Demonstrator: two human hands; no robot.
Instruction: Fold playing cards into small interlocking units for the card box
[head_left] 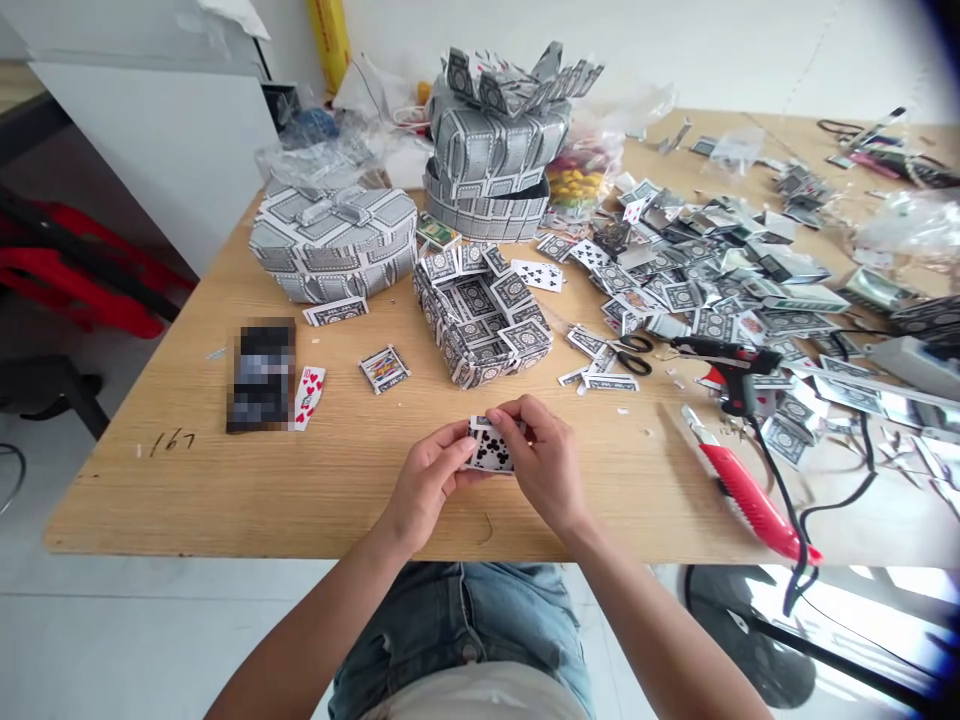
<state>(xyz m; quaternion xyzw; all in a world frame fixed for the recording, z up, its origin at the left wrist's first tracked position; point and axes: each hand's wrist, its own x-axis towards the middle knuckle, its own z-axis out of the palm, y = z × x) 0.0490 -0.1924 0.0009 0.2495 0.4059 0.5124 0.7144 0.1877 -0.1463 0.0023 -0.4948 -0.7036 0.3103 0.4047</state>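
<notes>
Just above the table near its front edge, a playing card (493, 452) with black clubs faces up between my hands. Its edges look folded, with a patterned strip along the top. My left hand (435, 468) pinches the card's left side, thumb on top. My right hand (546, 458) is closed on the right side, its thumb pressing near the upper edge. Beyond them stands a small open box (487, 365) woven from patterned cards. Left of that box lies a folded card square (385, 369) with a face-card picture showing.
A red utility knife (750, 500), a black glue gun (731, 362) and scissors (628, 352) lie right, beside heaped cards (697, 255). At the back are a lidded card box (334, 245) and stacked card boxes (487, 150). A blurred dark item (261, 375) and ten of hearts (308, 398) lie left.
</notes>
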